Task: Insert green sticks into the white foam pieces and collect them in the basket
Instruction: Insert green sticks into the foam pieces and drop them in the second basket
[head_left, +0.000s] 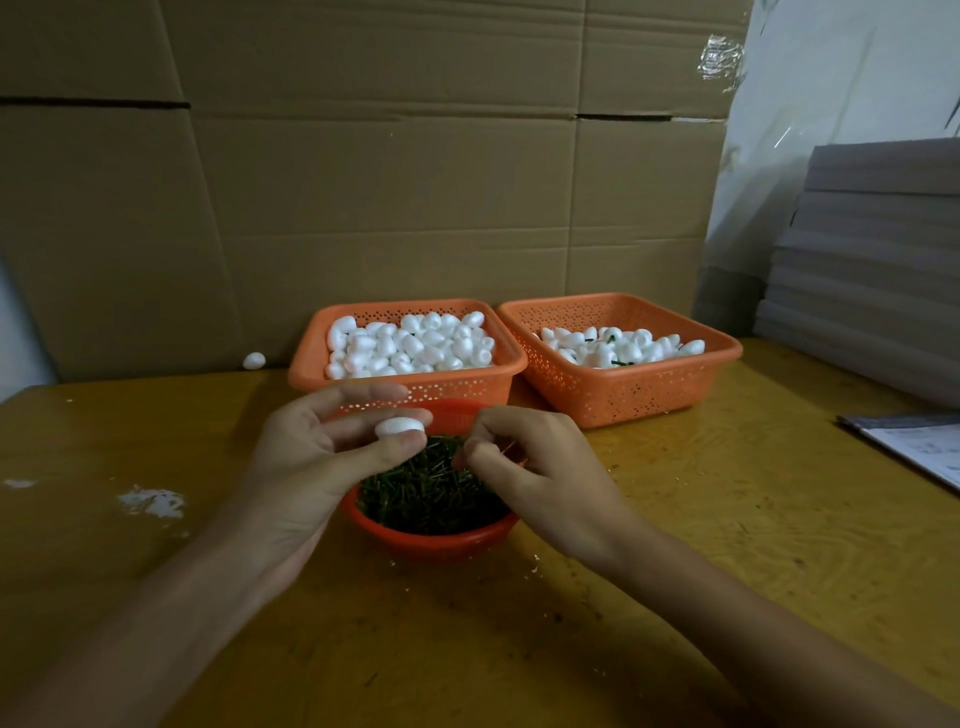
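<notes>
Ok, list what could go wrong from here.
1. The left hand holds the foam piece only at its fingertips; a push from a stick might pop it loose, like the stray piece by the cardboard.
2. The right hand hovers over the red bowl of green sticks; it could catch the rim and spill them.
3. The left basket and right basket look alike; a finished piece might land among the plain ones on the left.

Bare left hand (306, 452) and bare right hand (535, 473), slender fingers, forearms uncovered to the frame edge.
</notes>
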